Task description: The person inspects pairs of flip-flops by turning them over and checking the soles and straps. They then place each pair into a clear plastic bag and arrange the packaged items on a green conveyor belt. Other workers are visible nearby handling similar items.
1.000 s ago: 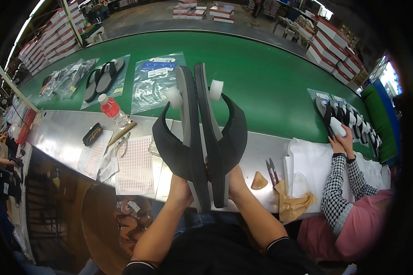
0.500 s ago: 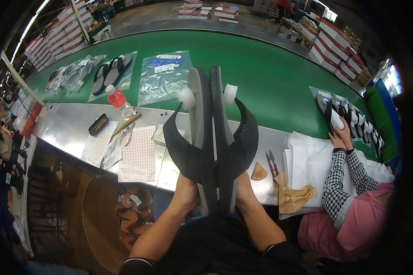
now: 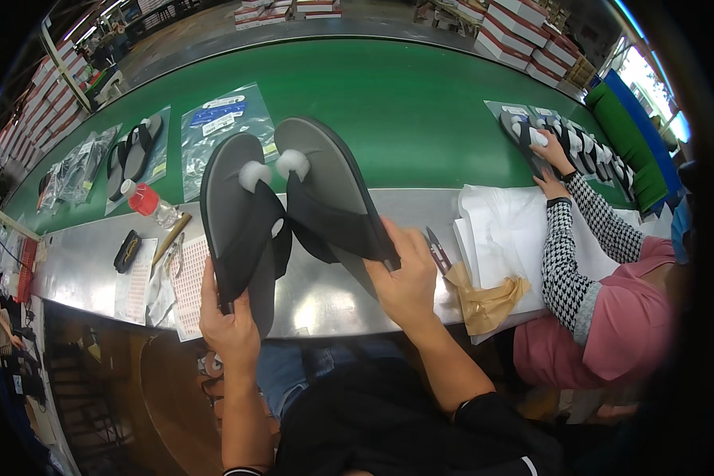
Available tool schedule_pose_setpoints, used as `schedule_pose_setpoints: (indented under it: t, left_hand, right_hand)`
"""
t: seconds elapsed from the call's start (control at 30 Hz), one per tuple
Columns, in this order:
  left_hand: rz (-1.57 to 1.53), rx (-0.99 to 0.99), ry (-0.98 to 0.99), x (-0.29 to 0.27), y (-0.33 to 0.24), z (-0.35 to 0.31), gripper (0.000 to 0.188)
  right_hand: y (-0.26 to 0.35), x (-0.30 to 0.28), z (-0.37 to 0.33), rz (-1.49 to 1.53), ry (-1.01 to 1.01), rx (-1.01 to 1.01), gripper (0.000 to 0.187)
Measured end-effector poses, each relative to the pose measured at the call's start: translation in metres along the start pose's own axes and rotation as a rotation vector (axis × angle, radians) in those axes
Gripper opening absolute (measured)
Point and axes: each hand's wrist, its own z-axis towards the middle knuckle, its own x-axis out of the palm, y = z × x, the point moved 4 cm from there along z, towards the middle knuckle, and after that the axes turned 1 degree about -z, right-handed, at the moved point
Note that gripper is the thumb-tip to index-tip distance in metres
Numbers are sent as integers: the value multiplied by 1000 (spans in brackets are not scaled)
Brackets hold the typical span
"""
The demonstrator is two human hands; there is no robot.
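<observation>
- The left hand [image 3: 230, 327] is closed on the left sandal [image 3: 227, 190], gripping its outer side by the strap.
- The right hand [image 3: 406, 282] grips the right sandal [image 3: 325, 159] likewise, by its outer side.
- Both sandals are held up at the near side of the belt [image 3: 389, 103], toes toward it and close together, white foam [image 3: 293, 164] at the straps.
- On the belt's left part: a flat clear bag [image 3: 222, 127] and another sandal pair [image 3: 135, 151].
- Along the belt's near edge: the bench [image 3: 321, 305], bearing a bottle [image 3: 145, 200], a case [image 3: 127, 252], snips [image 3: 438, 252] and brown paper [image 3: 488, 303].
- At the belt's right end: a co-worker's hands [image 3: 554, 152] beside a sandal row [image 3: 583, 149].
</observation>
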Motion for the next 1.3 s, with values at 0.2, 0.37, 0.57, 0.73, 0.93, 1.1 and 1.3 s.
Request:
schedule_pose_setpoints:
  t: [0.2, 0.37, 0.57, 0.73, 0.93, 1.1, 1.3]
  left_hand:
    - [360, 187, -2, -10, -13, 6, 58]
    - [483, 379, 39, -17, -20, 12, 60]
    - [446, 561, 27, -31, -17, 15, 55]
    - [347, 596, 36, -48, 0, 21, 49]
    - [-208, 223, 233, -31, 27, 7, 40]
    - [-525, -231, 292, 7, 23, -20, 39]
    - [-660, -436, 303, 25, -15, -3, 49]
  right_hand:
    - [-2, -7, 0, -137, -38, -122, 53]
    - [-11, -18, -2, -199, -39, -226, 58]
    - [-30, -40, -10, -221, -142, -373, 50]
    - [-51, -59, -20, -251, -251, -482, 38]
    - [-69, -38, -41, 246, -92, -171, 40]
    - [-46, 3, -58, 756, 24, 98, 38]
    - [-10, 0, -24, 944, 210, 520, 40]
